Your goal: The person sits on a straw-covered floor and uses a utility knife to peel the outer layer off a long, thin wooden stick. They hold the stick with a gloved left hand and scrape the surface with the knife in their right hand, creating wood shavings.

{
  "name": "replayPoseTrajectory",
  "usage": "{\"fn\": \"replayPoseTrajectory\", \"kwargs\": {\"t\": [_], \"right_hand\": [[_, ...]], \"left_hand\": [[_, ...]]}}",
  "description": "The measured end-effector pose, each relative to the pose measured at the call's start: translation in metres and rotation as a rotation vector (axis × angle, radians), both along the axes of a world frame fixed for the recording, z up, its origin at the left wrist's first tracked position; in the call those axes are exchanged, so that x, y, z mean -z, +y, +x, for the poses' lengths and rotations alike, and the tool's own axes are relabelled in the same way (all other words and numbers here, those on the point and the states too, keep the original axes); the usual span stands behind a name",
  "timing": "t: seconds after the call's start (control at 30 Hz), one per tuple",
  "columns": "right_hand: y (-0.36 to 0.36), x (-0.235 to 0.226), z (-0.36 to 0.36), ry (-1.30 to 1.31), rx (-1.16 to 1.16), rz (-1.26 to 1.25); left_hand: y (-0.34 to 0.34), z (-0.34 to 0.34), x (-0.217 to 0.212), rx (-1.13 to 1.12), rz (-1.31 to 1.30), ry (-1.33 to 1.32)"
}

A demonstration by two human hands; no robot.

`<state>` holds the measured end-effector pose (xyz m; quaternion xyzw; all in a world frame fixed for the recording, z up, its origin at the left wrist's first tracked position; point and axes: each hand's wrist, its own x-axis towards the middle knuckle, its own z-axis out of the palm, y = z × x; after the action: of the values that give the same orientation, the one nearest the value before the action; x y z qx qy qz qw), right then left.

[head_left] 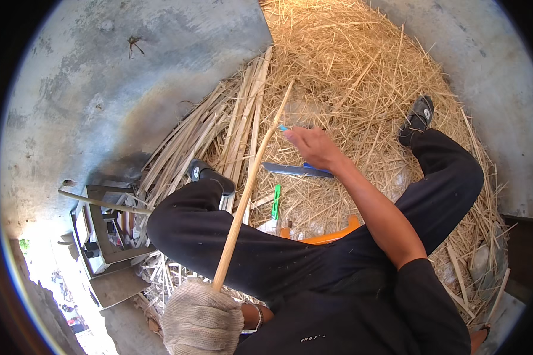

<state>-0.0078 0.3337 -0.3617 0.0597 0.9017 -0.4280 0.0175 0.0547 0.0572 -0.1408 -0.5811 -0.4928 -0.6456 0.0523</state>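
Observation:
My left hand [201, 319], in a beige knitted glove, is closed round the thick lower end of a long, pale, peeled wooden stick [249, 192]. The stick slants up and away across my left thigh, its thin end over the straw. Beside its upper part, my bare right hand [314, 146] is closed on a small light-blue thing. Only the blue tip [282, 128] shows, close to the stick; the rest is hidden in the fist. Below that hand lies a long dark blade with a blue handle [293, 170]. Nearer me is a green box cutter [276, 202].
Loose straw and shavings [361, 89] cover the floor between my spread legs. Split wooden strips [243, 118] lean by the grey wall [100, 77] on the left. An orange plastic stool edge [331, 235] shows under me. A wooden frame [103, 228] stands at the left.

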Motion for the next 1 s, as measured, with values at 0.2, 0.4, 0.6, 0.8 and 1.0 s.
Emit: {"fn": "replayPoseTrajectory", "kwargs": {"t": [0.2,0.4,0.6,0.8,1.0], "right_hand": [[-0.009,-0.004,-0.008,-0.202,0.13,0.132],[0.025,0.02,0.0,-0.247,0.3,0.157],[-0.013,-0.096,0.016,-0.064,0.005,-0.033],[-0.051,-0.143,0.093,0.306,-0.324,-0.171],[-0.06,-0.142,0.119,0.338,-0.311,-0.195]], "left_hand": [[-0.004,0.035,-0.038,-0.411,-0.531,-0.327],[-0.003,0.034,-0.022,-0.41,-0.425,-0.296],[-0.002,0.031,-0.009,-0.356,-0.285,-0.183],[0.007,0.021,-0.004,-0.276,-0.183,-0.069],[0.041,0.031,0.0,-0.441,0.287,-0.237]]}}
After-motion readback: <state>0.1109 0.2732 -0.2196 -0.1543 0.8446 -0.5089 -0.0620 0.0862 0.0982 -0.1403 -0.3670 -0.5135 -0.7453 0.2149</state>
